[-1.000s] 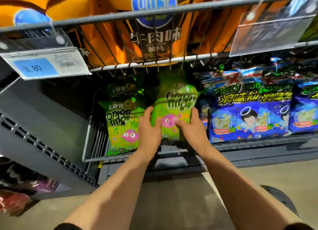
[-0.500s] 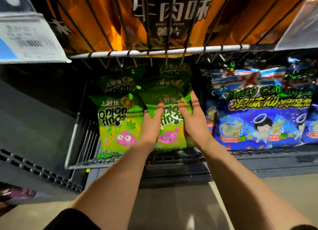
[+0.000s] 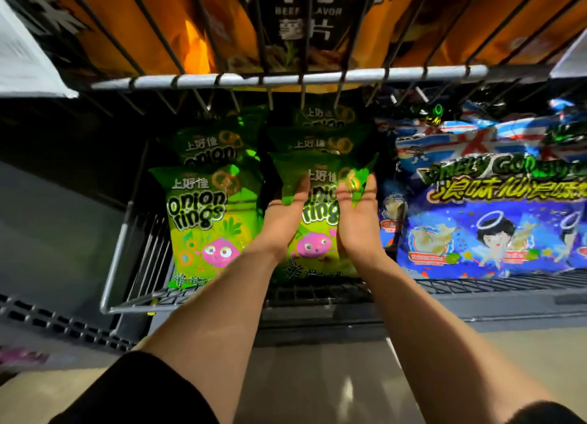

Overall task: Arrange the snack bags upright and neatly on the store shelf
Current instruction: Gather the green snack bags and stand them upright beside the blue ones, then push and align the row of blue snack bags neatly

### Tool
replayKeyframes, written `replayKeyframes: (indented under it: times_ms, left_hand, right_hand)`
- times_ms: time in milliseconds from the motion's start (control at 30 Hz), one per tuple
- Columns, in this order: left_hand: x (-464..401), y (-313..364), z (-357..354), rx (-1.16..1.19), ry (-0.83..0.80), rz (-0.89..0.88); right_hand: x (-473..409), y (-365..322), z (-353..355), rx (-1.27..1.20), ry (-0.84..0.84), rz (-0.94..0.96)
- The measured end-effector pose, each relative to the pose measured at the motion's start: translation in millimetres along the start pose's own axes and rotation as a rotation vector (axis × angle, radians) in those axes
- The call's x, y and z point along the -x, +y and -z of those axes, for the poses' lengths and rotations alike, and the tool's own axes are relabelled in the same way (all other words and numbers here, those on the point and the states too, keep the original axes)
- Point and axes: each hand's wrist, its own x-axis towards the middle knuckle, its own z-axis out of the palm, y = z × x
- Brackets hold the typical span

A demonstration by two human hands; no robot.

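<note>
Left hand [image 3: 284, 215] and right hand [image 3: 357, 215], fingers straight, press flat on the front onion-rings bag [image 3: 319, 230], apparently squaring it upright against the bags behind, on the wire shelf [image 3: 133, 303], beside its neighbouring bag [image 3: 209, 223].

A white price tag [image 3: 28, 61] hangs at the upper left, its print too blurred to read. A second tag [image 3: 570, 58] shows at the upper right edge. A grey side panel [image 3: 54, 233] slopes down the left, with a perforated rail [image 3: 57, 325] along its lower edge. Below lies a pale floor [image 3: 317, 382] with a light glare. At the far left edge sits something purple [image 3: 22, 358], perhaps packaging, too smeared to tell.
</note>
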Motion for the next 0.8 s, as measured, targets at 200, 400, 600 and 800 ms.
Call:
replayKeyframes:
  times_ms: [200, 400, 600, 800]
  left_hand:
    - [16.0, -11.2, -8.3, 0.101, 0.056, -0.130]
    - [13.7, -19.1, -4.0, -0.004, 0.017, -0.185]
    - [42.5, -28.3, 0.1, -0.079, 0.242, -0.186]
    - [104.1, -17.0, -27.9, -0.153, 0.513, -0.425]
  right_hand:
    - [5.4, 2.9, 1.8, 0.051, 0.034, -0.053]
    - [7.0, 5.6, 2.8, 0.023, -0.064, -0.052]
    - [45.9, -15.6, 8.6, 0.111, -0.013, -0.055]
    - [69.5, -1.2, 82.6, 0.274, 0.225, 0.075]
